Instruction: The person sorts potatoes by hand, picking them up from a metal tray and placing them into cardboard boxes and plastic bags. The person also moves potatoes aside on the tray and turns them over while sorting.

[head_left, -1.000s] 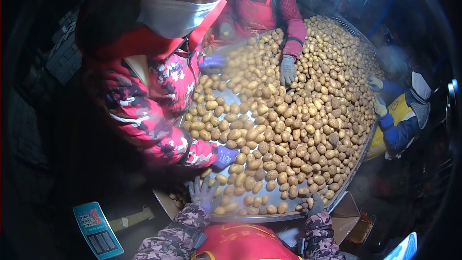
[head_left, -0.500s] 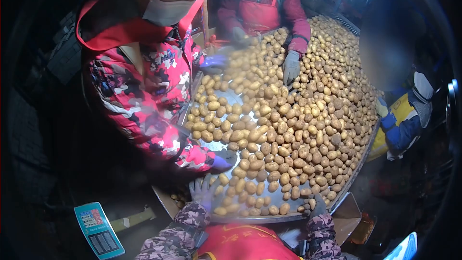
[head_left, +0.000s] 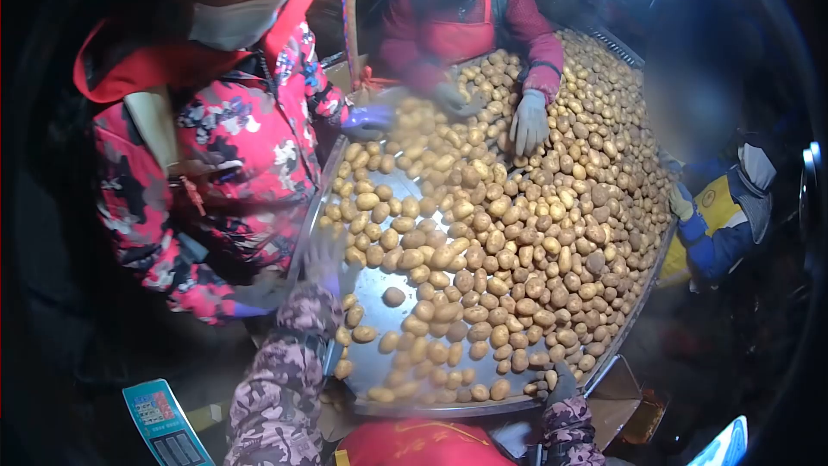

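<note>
My left hand point(head_left: 324, 261), in a pale glove and blurred by motion, reaches over the left rim of the metal sorting table point(head_left: 379, 289). Its fingers appear stretched out, beside the nearest potatoes point(head_left: 355, 255). At the near right rim is my right hand point(head_left: 562, 382) in a dark grey glove, close against a potato point(head_left: 551, 377); its fingers are partly hidden, and I cannot tell if they grip it. A broad heap of potatoes point(head_left: 561, 207) covers the right and far side of the table. Fewer lie loose on the bare metal in front of me.
A person in a pink camouflage jacket point(head_left: 250, 138) stands at the left. Across the table, another person's grey-gloved hand point(head_left: 529, 123) rests on the heap. A third person in blue and yellow point(head_left: 720, 216) is at the right. A teal-framed scale point(head_left: 164, 423) stands lower left.
My left hand has moved up and left along the table rim. The person at the left has leaned back, drawing one hand off the table. Some potatoes near me have shifted, exposing more metal.
</note>
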`<state>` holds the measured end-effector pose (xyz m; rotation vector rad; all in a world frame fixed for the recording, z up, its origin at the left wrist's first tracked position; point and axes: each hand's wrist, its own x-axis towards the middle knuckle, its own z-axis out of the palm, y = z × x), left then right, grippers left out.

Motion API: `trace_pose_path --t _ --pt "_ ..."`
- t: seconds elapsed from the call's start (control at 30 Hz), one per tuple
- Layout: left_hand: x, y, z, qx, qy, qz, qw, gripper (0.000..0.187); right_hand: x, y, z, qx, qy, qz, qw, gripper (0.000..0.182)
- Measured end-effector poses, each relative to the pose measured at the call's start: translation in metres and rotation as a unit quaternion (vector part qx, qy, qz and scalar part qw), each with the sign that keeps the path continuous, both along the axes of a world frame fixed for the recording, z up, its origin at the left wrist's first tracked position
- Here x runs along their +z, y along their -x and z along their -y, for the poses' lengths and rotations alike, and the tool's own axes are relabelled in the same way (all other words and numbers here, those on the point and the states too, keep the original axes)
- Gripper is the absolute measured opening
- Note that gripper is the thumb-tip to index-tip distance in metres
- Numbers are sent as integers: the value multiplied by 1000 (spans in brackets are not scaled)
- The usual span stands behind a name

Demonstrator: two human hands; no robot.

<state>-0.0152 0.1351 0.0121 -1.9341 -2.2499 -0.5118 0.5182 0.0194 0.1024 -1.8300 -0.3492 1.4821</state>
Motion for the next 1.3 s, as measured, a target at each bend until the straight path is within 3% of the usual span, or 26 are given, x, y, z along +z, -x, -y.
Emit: trace_pose_path --t 0.1,0.13,0.17,0.23,0.33,0.37,0.4,0.43,0.47,0.5,0.57,0.63,0.7,0.8,0.93,0.97,1.03,1.1,1.17,1.23,1.3 --pt "19 5 -30 25 102 55 993 73 -8 -6 3 28 -18 36 999 40" --pt "13 -6 -22 13 76 47 996 71 -11 -8 6 45 -35 61 997 41" --pt "9 -22 -13 2 47 36 998 69 17 15 -5 -34 21 25 999 41" --pt "-22 -37 15 -42 15 19 999 63 18 17 -8 -35 38 38 998 41" --pt "-29 -85 76 -67 165 6 984 58 -1 -5 -5 -16 41 -39 998 38" --pt "-28 -101 94 -86 181 -6 980 64 -9 -9 -5 -20 40 -48 998 37" --pt "13 -123 108 -88 151 45 984 67 -12 -9 -4 -15 40 -38 998 37" --pt "15 -141 120 -95 121 65 986 69 -14 -10 -4 -10 40 -25 999 36" --pt "-14 -162 136 -89 75 115 986 76 -15 -10 -4 -4 41 -11 999 36" --pt "18 -181 143 -94 73 95 988 72 -12 -7 -5 -8 39 -13 999 36" --pt "48 -204 150 -143 194 145 960 65 -4 2 -5 -18 39 -14 999 37" --pt "59 -228 156 -255 216 67 940 56 -10 -2 -7 -37 49 -30 998 37" --pt "55 -252 158 -380 226 96 892 56 -9 -2 -5 -38 54 -32 997 37" --pt "26 -241 154 -419 267 92 863 54 -6 1 -5 -42 54 -19 997 35" --pt "53 -185 160 -334 230 99 909 51 -9 -1 -2 -9 38 7 999 33" --pt "39 -171 169 -305 198 112 925 52 -5 4 -2 -13 39 13 999 32" --pt "63 -146 171 -234 266 21 935 57 1 8 -5 -23 42 17 999 31" --pt "31 -111 177 -167 243 61 954 70 4 9 -5 -37 48 13 998 31" --pt "22 -75 167 -87 198 73 974 73 17 19 -6 -23 49 18 998 35" --pt "16 -42 149 -103 190 45 975 75 26 23 -7 0 47 28 999 37" --pt "-21 -28 131 -82 112 49 989 73 29 26 -6 -3 52 33 998 39"
